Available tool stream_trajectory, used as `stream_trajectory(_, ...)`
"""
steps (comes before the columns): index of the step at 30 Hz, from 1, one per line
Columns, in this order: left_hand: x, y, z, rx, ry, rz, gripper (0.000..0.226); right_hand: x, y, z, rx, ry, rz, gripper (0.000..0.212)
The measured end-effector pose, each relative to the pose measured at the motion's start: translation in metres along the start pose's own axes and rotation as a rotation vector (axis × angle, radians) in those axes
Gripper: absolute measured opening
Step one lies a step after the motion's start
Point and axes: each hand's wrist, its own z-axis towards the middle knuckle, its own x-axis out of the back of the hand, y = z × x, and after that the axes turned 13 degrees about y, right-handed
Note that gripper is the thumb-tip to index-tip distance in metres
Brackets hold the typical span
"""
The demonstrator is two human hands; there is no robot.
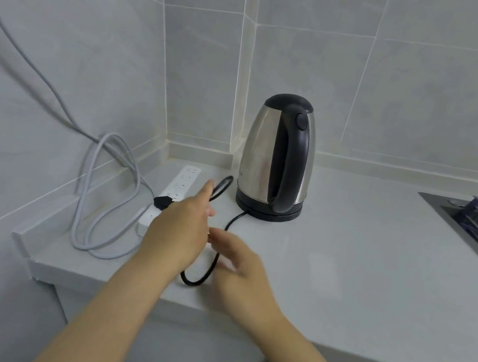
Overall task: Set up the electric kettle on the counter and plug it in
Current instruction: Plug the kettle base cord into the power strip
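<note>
Nearest, the right hand (237, 262) hovered blurred and open over the black cord (211, 267), while the left hand (183, 228) pinched a cord loop at ten o'clock beside the plugged-in power strip (179, 184). Beyond, at twelve o'clock, the steel kettle (277, 158) stood upright on the counter (360, 256).

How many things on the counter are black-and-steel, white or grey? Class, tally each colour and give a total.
Black-and-steel: 1, the kettle with its black cord
White: 1, the power strip
Grey: 1, the coiled cable
Total: 3
</note>
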Motion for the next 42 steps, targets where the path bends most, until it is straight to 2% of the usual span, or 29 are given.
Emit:
stream_trajectory(3,-0.009,0.004,-0.006,-0.056,-0.004,0.267,0.067,0.030,0.008,0.020,-0.152,0.417,0.131,0.045)
stream_trajectory(5,-0.020,0.007,-0.014,-0.119,-0.034,0.407,0.074,0.050,0.015,0.039,-0.238,0.616,0.166,0.031)
stream_trajectory(7,-0.029,0.007,-0.023,-0.186,-0.079,0.500,0.077,0.064,0.024,0.060,-0.292,0.686,0.148,0.027)
stream_trajectory(10,-0.036,-0.001,-0.028,-0.211,-0.085,0.528,0.069,0.074,0.037,0.089,-0.343,0.705,0.111,0.046)
stream_trajectory(12,-0.036,-0.006,-0.030,-0.218,-0.067,0.513,0.063,0.078,0.043,0.106,-0.331,0.738,0.105,0.049)
stream_trajectory(13,-0.035,-0.009,-0.031,-0.215,-0.066,0.501,0.069,0.080,0.045,0.113,-0.325,0.743,0.106,0.049)
stream_trajectory(15,-0.034,-0.012,-0.031,-0.204,-0.089,0.483,0.082,0.081,0.050,0.127,-0.326,0.723,0.116,0.053)
stream_trajectory(20,-0.038,-0.017,-0.030,-0.211,-0.033,0.351,0.071,0.081,0.061,0.155,-0.355,0.636,0.152,0.059)
stream_trajectory(24,-0.046,-0.028,-0.020,-0.227,0.073,0.396,0.071,0.085,0.065,0.176,-0.365,0.628,0.225,0.035)
stream_trajectory(28,-0.050,-0.036,-0.008,-0.235,0.167,0.514,0.063,0.088,0.072,0.185,-0.360,0.512,0.263,0.050)
stream_trajectory(31,-0.047,-0.047,0.000,-0.233,0.180,0.553,0.059,0.091,0.070,0.182,-0.333,0.398,0.239,0.058)
stream_trajectory(34,-0.041,-0.060,0.007,-0.201,0.143,0.532,0.062,0.093,0.071,0.181,-0.264,0.294,0.129,0.085)
stream_trajectory(36,-0.037,-0.064,0.010,-0.199,0.133,0.498,0.064,0.090,0.074,0.181,-0.205,0.229,-0.018,0.086)
stream_trajectory(39,-0.032,-0.071,0.012,-0.189,0.124,0.442,0.066,0.085,0.075,0.183,-0.176,0.212,-0.107,0.116)
stream_trajectory(40,-0.030,-0.073,0.012,-0.178,0.116,0.420,0.068,0.084,0.075,0.186,-0.173,0.215,-0.099,0.114)
stream_trajectory(42,-0.028,-0.077,0.014,-0.150,0.107,0.357,0.072,0.084,0.075,0.191,-0.166,0.209,-0.091,0.094)
